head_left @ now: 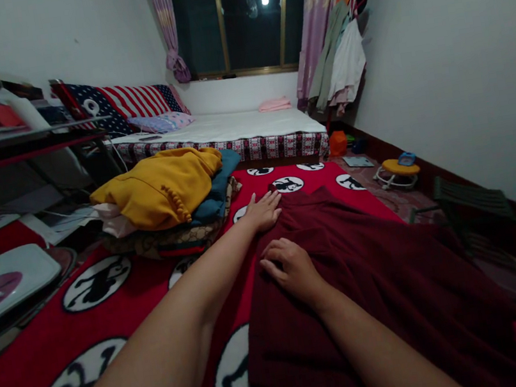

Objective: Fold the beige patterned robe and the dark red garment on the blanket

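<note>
A dark red garment (pixel 370 267) lies spread over the red blanket, its kind not plain from this view. My left hand (pixel 264 210) rests flat at its far left edge with the fingers stretched out. Nearer to me, my right hand (pixel 293 269) is on the garment's left side, fingers curled and thumb close to them, with a bit of the cloth at the fingertips. Left of my hands is a stack of folded clothes, a yellow garment (pixel 160 185) on top and a teal one (pixel 211 204) beneath it.
The red blanket (pixel 147 294) has white round patches with black figures. A bed (pixel 238 125) stands under the window. At left is a cluttered desk (pixel 21 138) and a white appliance (pixel 8 276). A yellow stool (pixel 398 167) and a dark green folding stool (pixel 474 196) are at right.
</note>
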A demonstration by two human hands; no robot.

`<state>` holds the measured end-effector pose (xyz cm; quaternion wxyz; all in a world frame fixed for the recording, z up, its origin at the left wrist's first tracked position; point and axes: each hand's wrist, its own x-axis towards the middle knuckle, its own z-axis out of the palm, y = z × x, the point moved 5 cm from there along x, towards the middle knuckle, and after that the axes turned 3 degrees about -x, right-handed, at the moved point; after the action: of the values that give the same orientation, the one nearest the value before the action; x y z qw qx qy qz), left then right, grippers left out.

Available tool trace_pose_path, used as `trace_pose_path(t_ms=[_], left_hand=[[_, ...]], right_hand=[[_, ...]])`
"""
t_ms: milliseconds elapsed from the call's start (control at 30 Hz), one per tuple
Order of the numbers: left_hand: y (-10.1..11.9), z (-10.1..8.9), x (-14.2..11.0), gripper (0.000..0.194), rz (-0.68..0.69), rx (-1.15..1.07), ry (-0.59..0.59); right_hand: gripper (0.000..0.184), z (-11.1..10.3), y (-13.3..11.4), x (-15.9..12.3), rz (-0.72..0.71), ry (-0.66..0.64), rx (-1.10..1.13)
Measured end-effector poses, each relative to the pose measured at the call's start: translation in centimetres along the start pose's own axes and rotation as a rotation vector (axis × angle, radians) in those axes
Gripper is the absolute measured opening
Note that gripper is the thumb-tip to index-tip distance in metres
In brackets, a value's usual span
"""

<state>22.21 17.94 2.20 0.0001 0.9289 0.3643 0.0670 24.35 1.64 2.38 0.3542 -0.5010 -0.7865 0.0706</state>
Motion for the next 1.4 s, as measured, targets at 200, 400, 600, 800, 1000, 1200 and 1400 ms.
trace_pose_path(t_ms=[200, 400, 600, 800, 1000, 1200, 1400], left_hand=[[1.9, -1.4, -1.6, 0.051, 0.161, 0.015, 0.170], [1.6, 1.8, -3.5, 0.052, 0.081, -0.110, -0.051], [2.3, 1.3, -6.5, 0.052, -0.073, -0.100, -0.008], [3.2, 0.6, -13.4, 0.056, -0.045, -0.127, 0.001], [5.5, 0.1, -19.7, 0.053, -0.010, -0.201, 0.083], [7.5, -2.4, -24.1, 0.025, 0.044, -0.541, 0.364], [10.9, -4.4, -24.9, 0.025, 0.219, -0.587, 0.388]], right_hand=[[0.013, -0.1, 0.0, -0.1, -0.019, 0.018, 0.026], [0.017, -0.4, 0.3, 0.0, -0.030, 0.065, 0.087], [0.021, -0.6, 0.6, -0.2, 0.020, 0.067, 0.195], [0.034, -0.7, 1.0, -0.1, 0.126, 0.055, 0.384], [0.031, -0.6, 0.4, -0.9, 0.183, -0.037, 0.373], [0.014, -4.5, -1.2, -3.5, 0.089, 0.055, 0.192], [0.032, -8.6, 3.0, -4.4, 0.370, 0.349, -0.306]])
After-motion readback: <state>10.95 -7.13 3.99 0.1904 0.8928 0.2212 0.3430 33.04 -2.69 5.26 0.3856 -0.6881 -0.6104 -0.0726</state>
